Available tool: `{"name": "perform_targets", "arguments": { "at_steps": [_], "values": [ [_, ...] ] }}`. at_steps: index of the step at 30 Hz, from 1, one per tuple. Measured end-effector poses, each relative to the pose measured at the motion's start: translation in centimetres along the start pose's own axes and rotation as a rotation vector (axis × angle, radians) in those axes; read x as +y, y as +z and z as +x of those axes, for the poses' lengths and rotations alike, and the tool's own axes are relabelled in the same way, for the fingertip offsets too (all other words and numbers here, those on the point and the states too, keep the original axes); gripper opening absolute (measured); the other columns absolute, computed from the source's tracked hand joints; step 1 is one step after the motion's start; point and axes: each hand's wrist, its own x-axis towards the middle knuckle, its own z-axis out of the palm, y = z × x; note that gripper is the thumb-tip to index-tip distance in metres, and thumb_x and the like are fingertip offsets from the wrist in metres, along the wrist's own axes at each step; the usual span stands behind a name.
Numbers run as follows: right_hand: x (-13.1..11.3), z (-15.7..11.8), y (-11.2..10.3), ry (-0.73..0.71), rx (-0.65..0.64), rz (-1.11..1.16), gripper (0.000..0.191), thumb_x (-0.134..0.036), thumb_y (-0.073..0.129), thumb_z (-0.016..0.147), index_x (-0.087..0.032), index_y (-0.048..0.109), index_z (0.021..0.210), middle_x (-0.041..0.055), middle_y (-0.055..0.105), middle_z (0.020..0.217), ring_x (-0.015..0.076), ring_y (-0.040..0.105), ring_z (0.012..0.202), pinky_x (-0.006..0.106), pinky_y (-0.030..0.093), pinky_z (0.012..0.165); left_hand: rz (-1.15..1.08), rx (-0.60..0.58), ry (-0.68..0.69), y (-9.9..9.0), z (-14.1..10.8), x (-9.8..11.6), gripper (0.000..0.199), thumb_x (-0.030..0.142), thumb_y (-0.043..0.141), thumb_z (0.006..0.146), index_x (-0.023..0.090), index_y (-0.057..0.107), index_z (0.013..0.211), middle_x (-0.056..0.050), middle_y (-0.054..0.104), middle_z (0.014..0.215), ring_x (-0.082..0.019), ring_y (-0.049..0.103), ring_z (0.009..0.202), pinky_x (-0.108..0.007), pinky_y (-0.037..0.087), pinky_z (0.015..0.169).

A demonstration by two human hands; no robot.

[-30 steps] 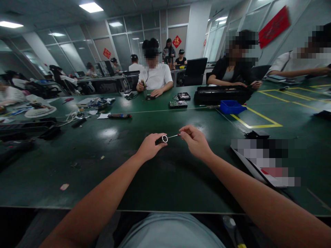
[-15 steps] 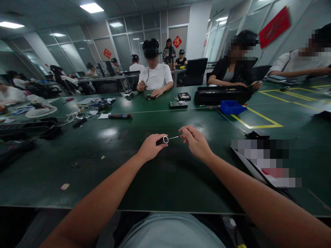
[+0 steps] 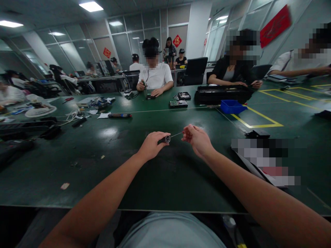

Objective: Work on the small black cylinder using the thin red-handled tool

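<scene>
Over the middle of the green table, my left hand (image 3: 152,145) is closed around a small black cylinder (image 3: 162,140). The cylinder's round end, with a pale metallic ring, faces right and toward me; most of its body is hidden in my fingers. My right hand (image 3: 198,139) is closed on a screwdriver (image 3: 177,134) with a thin metal shaft and a reddish handle, mostly covered by the fingers. Its shaft points left and slightly down, with the tip at the cylinder's ringed end. Whether the tip touches inside cannot be made out.
On the green table (image 3: 181,186) lie a blue bin (image 3: 232,106), a long black housing (image 3: 222,94), opened hard drives (image 3: 178,104) and a dark tool (image 3: 120,115). A pixelated item (image 3: 266,162) lies right. A co-worker in a white shirt (image 3: 156,77) sits opposite.
My right hand has shifted slightly right and turned, its fingers curled differently on the handle. The shaft slopes more steeply. My left hand and the cylinder have moved slightly right.
</scene>
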Motion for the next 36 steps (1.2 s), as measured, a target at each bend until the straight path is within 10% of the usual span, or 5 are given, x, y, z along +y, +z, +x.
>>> {"name": "perform_targets", "arguments": {
  "at_steps": [21, 36],
  "values": [
    [-0.3, -1.2, 0.3, -0.335, -0.041, -0.527, 0.025, -0.044, 0.05, 0.094, -0.021, 0.06, 0.09, 0.002, 0.066, 0.076, 0.0165, 0.062, 0.069, 0.034, 0.05, 0.068, 0.049, -0.039, -0.072, 0.0, 0.0, 0.0, 0.039, 0.028, 0.07, 0.087, 0.025, 0.063, 0.126, -0.004, 0.069, 0.118, -0.022, 0.06, 0.108, -0.041, 0.043, 0.097],
    [-0.7, -1.5, 0.7, -0.325, -0.053, -0.427, 0.023, -0.043, 0.053, 0.093, -0.021, 0.061, 0.091, 0.0036, 0.067, 0.079, 0.0175, 0.063, 0.07, 0.036, 0.052, 0.069, 0.013, -0.021, -0.163, 0.1, 0.0, -0.1, 0.043, 0.03, 0.071, 0.086, 0.025, 0.063, 0.127, -0.005, 0.069, 0.115, -0.023, 0.06, 0.105, -0.04, 0.045, 0.094]
  ]
}}
